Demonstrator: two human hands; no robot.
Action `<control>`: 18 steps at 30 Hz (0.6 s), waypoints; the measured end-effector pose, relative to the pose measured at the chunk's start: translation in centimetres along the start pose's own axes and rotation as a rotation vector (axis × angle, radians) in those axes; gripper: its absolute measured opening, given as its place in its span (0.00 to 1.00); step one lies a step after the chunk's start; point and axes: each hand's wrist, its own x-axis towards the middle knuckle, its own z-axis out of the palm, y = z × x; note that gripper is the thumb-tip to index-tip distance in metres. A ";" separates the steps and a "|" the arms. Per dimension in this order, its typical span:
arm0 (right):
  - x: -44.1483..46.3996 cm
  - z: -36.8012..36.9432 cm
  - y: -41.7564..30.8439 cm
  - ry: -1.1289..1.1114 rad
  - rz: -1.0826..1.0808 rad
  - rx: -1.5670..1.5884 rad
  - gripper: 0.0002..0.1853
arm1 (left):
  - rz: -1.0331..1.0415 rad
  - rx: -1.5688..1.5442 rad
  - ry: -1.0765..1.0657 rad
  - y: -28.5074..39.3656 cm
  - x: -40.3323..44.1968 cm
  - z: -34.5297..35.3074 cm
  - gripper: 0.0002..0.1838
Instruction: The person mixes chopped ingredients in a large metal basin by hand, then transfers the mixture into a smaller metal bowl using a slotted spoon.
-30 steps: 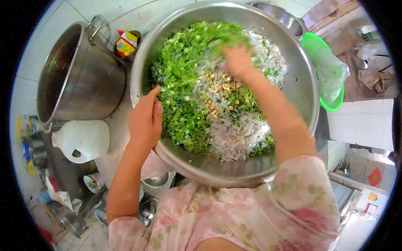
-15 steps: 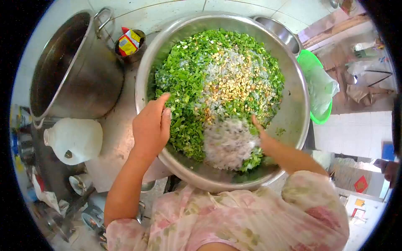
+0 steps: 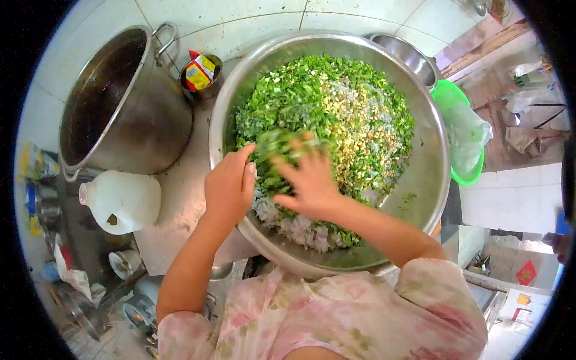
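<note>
Greens (image 3: 288,90) blur against the right hand (image 3: 309,183), spread-fingered inside the bowl (image 3: 420,186), while the left hand (image 3: 230,187) clasps the rim (image 3: 217,117) at eight o'clock.

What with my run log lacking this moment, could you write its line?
left hand: at rim of basin | right hand: spread at chopped greens | also in basin: white clumps, pale yellow bits

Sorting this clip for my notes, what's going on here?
A person's right hand is working through chopped greens in a big metal basin, the greens blurring at its fingers. The left hand rests over the rim. The food looks only partly mixed: white clumps sit near the front, yellowish bits farther back.
</note>
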 end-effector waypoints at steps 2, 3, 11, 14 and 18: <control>4.2 1.1 0.5 -0.170 -0.067 -0.085 0.37 | 0.010 -0.002 0.010 -0.1 0.0 0.1 0.14; 6.8 2.3 1.9 -0.226 -0.050 -0.074 0.37 | 0.024 -0.006 0.019 -0.1 0.1 0.1 0.14; 4.6 -0.6 18.4 -0.215 0.538 -0.049 0.37 | 0.082 -0.027 0.058 -0.6 0.1 0.3 0.14; -3.6 1.2 15.9 -0.380 0.620 -0.271 0.39 | 0.087 -0.045 0.084 -0.7 0.2 0.4 0.14; -8.6 4.8 6.7 -0.421 0.292 0.116 0.38 | 0.070 -0.020 0.062 -0.3 0.3 0.1 0.14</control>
